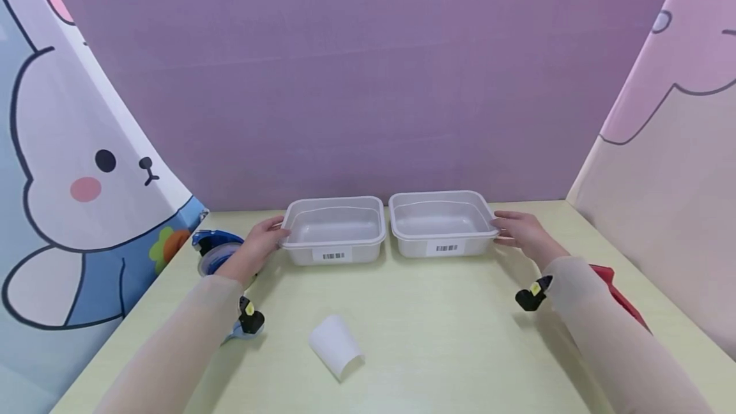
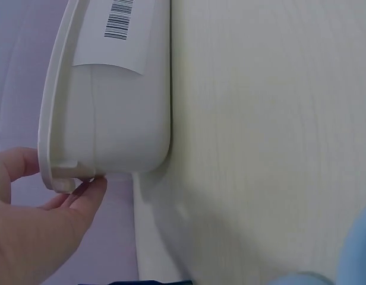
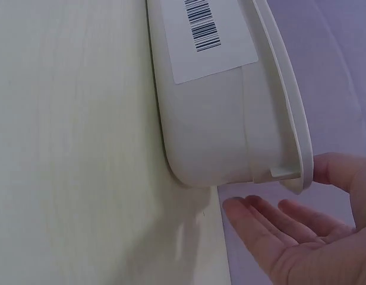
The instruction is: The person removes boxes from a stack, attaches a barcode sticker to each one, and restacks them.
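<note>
Two white plastic boxes stand side by side at the back of the table, each with a barcode label on its front. My left hand [image 1: 262, 243] is at the outer end of the left box [image 1: 347, 255]. In the left wrist view the thumb lies at the rim and the fingers [image 2: 91, 199] reach under it, pinching the end. At the right box [image 1: 415, 247], my right hand [image 1: 524, 232] touches the rim with its thumb. In the right wrist view its fingers [image 3: 254, 228] are extended below the rim, apart from the wall.
A curved white paper piece [image 1: 336, 345] lies on the table [image 1: 425, 337]. Beside the left forearm is a blue tape dispenser [image 1: 215, 251], with a light-blue object [image 1: 244, 331] partly hidden nearer. A red object [image 1: 621, 296] is partly behind the right forearm. A purple backdrop [image 1: 368, 82] rises behind.
</note>
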`<move>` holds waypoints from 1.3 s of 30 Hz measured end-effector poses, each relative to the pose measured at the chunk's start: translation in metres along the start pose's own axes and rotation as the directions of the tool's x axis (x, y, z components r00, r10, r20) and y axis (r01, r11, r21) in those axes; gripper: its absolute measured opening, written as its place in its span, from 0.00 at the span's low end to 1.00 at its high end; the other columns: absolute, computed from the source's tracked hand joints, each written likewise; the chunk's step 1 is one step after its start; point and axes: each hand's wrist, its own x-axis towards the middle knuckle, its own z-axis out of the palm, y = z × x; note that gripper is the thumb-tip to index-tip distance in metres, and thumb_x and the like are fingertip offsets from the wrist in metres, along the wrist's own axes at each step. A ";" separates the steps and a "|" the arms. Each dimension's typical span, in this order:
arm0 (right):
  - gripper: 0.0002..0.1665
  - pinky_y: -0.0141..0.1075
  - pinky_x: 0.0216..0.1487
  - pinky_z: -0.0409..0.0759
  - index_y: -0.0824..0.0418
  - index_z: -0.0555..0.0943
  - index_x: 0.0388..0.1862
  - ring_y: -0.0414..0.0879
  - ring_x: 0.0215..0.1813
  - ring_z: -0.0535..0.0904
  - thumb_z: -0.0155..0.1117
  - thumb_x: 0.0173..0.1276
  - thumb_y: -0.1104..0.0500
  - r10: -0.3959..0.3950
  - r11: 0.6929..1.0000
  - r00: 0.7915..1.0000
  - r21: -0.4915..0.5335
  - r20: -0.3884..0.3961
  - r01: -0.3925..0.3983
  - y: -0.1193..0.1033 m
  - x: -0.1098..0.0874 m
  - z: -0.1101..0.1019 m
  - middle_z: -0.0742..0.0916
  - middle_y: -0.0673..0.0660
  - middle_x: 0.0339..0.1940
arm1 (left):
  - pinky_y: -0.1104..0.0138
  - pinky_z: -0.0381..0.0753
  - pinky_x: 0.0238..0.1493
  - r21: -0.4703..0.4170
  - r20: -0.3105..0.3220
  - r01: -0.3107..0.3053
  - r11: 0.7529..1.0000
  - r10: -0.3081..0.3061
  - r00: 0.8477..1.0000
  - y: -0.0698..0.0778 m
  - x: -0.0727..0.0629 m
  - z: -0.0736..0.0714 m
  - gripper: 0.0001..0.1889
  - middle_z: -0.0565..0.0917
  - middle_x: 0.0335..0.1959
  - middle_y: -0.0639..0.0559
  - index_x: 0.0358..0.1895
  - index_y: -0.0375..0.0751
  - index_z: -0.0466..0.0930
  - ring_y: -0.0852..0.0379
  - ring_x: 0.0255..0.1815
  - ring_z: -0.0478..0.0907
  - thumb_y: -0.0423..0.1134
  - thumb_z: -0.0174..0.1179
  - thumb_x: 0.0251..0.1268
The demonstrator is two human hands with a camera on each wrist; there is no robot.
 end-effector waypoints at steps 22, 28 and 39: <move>0.29 0.31 0.41 0.86 0.87 0.64 0.61 0.36 0.29 0.84 0.54 0.70 0.65 -0.015 1.000 0.994 0.006 -0.112 0.016 0.000 -0.001 0.004 0.85 0.52 0.27 | 0.52 0.66 0.71 0.014 0.031 0.024 1.000 -0.024 0.999 -0.008 0.001 -0.011 0.31 0.56 0.76 0.37 0.77 0.39 0.47 0.41 0.75 0.58 0.33 0.46 0.76; 0.29 0.30 0.40 0.86 0.86 0.65 0.62 0.35 0.28 0.84 0.54 0.70 0.64 -0.012 1.000 0.989 -0.026 -0.151 0.008 0.000 -0.002 0.003 0.84 0.50 0.25 | 0.51 0.66 0.71 0.020 0.044 0.016 1.000 -0.017 0.999 -0.006 -0.001 -0.011 0.30 0.55 0.76 0.35 0.77 0.38 0.47 0.40 0.74 0.58 0.33 0.45 0.76; 0.31 0.29 0.38 0.86 0.84 0.65 0.63 0.33 0.26 0.84 0.55 0.70 0.62 -0.010 1.000 0.983 -0.029 -0.184 0.005 -0.013 -0.007 0.002 0.83 0.46 0.22 | 0.51 0.65 0.72 0.012 0.043 0.027 1.000 -0.028 0.999 -0.006 -0.002 -0.011 0.31 0.54 0.77 0.37 0.77 0.40 0.46 0.41 0.75 0.57 0.33 0.44 0.76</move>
